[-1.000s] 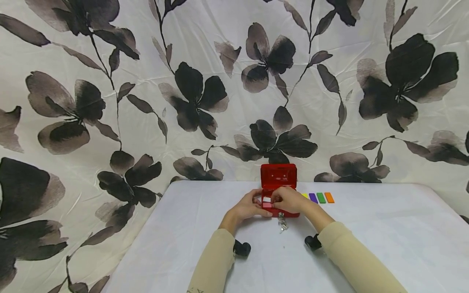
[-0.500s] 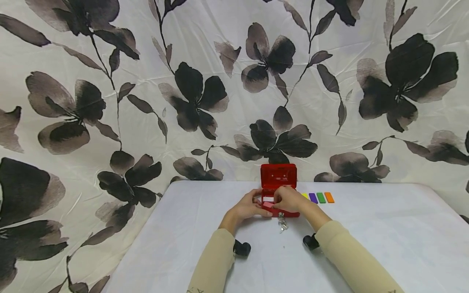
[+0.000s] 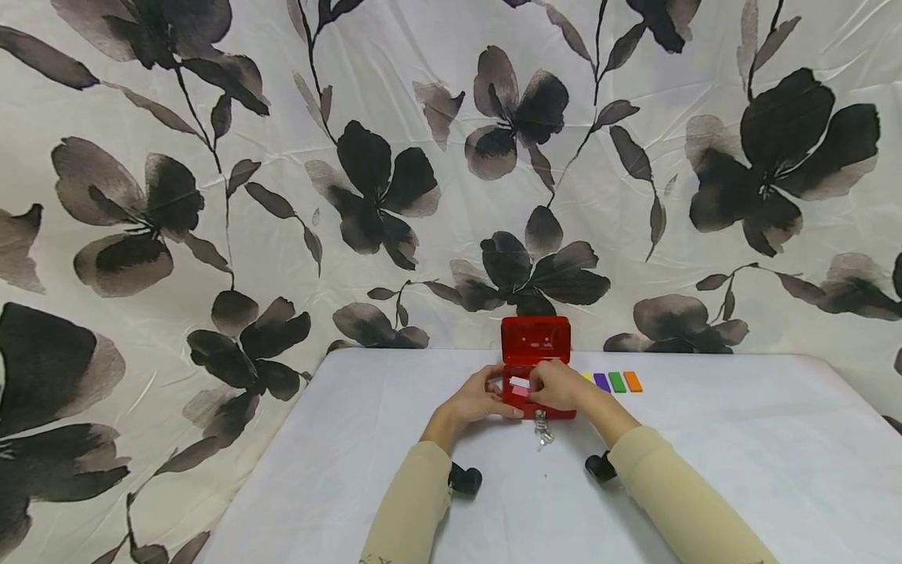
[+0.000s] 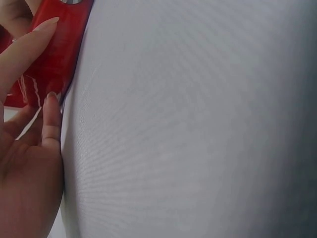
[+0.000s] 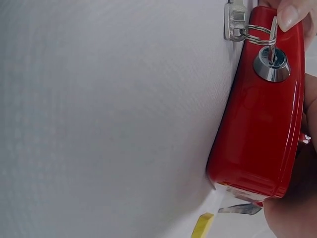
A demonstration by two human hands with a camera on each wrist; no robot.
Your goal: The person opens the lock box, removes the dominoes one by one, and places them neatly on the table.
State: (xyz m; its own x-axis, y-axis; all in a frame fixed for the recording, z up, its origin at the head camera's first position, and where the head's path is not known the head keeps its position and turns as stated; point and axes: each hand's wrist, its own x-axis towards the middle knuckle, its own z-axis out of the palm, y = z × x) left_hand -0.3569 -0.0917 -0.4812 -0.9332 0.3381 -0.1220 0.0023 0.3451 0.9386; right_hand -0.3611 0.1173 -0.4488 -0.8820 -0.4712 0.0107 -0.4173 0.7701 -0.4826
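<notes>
A red cash box [image 3: 557, 413] stands at the table's far side with its lid [image 3: 535, 338] raised. My left hand [image 3: 474, 398] grips its left end, the thumb [image 4: 37, 42] against the front wall and the other fingers at the side. My right hand [image 3: 560, 385] reaches over the right side into the box, fingers bent. At those fingertips is a small pink block [image 3: 519, 391], which they seem to pinch. A white block [image 3: 519, 382] lies just behind the pink one. The fingertips' contact is partly hidden. In the front lock [image 5: 272, 65] sits a key, with another key [image 5: 236, 21] on its ring.
Right of the box lie small blocks in a row: yellow [image 3: 586, 377], purple [image 3: 602, 382], green [image 3: 617, 382] and orange [image 3: 633, 381]. The white-covered table [image 3: 521, 509] meets a floral cloth backdrop [image 3: 423, 196] behind the box.
The pink and white blocks have shifted slightly to the right and tilted, and my right fingers have moved slightly right with them. My left hand has stayed on the box.
</notes>
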